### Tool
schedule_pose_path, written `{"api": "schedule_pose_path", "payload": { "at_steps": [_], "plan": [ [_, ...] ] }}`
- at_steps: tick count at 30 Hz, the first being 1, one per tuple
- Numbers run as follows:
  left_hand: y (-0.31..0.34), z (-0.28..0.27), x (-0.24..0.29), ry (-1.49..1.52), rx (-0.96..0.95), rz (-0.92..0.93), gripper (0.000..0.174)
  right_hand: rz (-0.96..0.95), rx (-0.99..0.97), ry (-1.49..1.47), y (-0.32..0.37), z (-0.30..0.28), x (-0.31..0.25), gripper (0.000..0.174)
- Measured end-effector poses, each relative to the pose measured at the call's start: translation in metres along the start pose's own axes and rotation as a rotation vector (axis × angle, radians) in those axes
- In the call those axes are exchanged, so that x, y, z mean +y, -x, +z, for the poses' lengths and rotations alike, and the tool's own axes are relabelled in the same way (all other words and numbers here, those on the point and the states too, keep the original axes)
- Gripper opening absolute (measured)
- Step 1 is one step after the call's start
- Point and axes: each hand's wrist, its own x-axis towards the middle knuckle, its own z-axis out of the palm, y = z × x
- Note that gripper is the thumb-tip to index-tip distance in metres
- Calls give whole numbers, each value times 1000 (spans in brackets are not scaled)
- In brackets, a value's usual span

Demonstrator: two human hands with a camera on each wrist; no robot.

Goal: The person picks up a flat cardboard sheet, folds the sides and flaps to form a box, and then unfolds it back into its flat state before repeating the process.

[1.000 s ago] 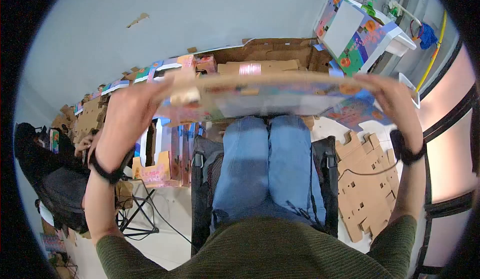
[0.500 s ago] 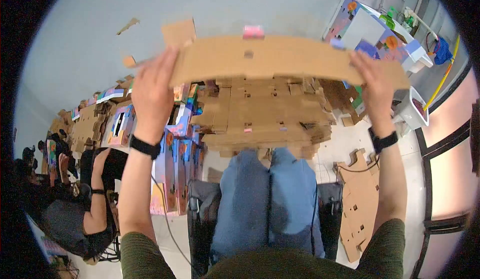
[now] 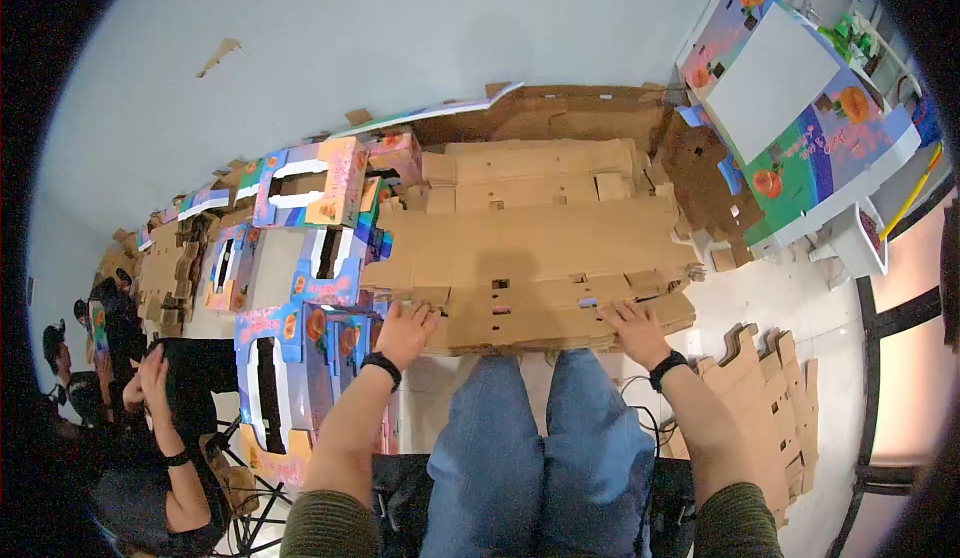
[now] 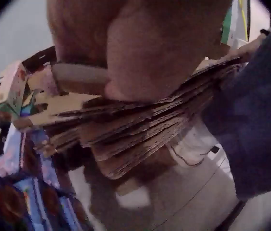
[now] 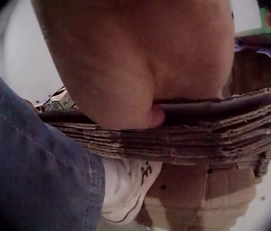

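A stack of flat, die-cut brown cardboard box blanks [image 3: 540, 238] lies before my knees, plain side up. My left hand [image 3: 408, 330] rests on its near left edge, fingers extended over the top sheet. At the near right edge my right hand [image 3: 636, 332] lies the same way, fingers spread on the cardboard. In the left wrist view, the layered sheet edges [image 4: 140, 134] fan out below the thumb. The right wrist view has the thumb against the front of the stacked edges [image 5: 188, 139]; the other fingertips are hidden there.
Printed boxes with cut-out openings [image 3: 285, 358] stand at left, near a seated person [image 3: 165, 458]. A large printed carton [image 3: 790, 108] is at back right, by a white basin [image 3: 850, 243]. More cut cardboard [image 3: 760, 408] lies on the floor at right.
A cardboard blank, held up in both hands and tilted before, now lies flat on the stack. Both hands have come down and nearer to my knees and are closer together.
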Motion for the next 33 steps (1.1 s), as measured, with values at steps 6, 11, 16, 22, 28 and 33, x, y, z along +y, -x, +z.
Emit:
{"api": "schedule_pose_path", "payload": {
  "at_steps": [6, 11, 16, 22, 28, 33],
  "plan": [
    [-1, 27, 26, 80, -98, -202, 64, 39, -231, -48, -3, 9, -10, 79],
    [1, 39, 38, 192, -195, -259, 84, 92, -300, 7, -3, 15, -19, 89],
    [2, 9, 29, 176, -315, -229, 87, 99, -307, -26, -4, 8, -17, 83],
    [27, 7, -77, 878, -66, -333, 66, -79, -175, -236, 27, -86, -27, 72],
    [182, -108, -123, 1027, 207, -743, 60, -180, 141, -184, 97, -152, 6, 54],
    [357, 24, -121, 831, 531, -1026, 61, -75, 303, -140, 182, -190, 7, 50]
  ]
}}
